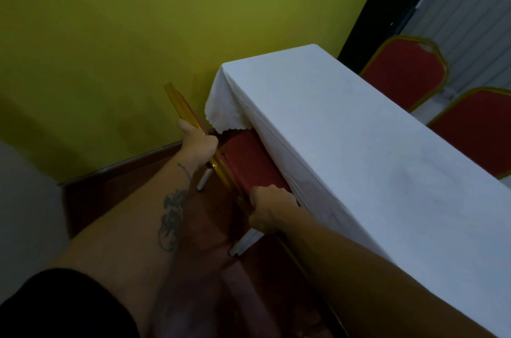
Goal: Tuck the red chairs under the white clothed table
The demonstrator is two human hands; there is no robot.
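A long table under a white cloth runs from the middle of the view to the lower right. A red chair with a gold frame stands at its near left side, its seat partly beneath the hanging cloth. My left hand grips the gold edge of the chair's backrest. My right hand holds the front of the red seat close to the cloth. Two more red chairs stand on the table's far side.
A yellow-green wall stands close behind the chair, with a dark red skirting and floor below. A dark door frame and grey panelling are at the upper right. White chair legs show under the seat.
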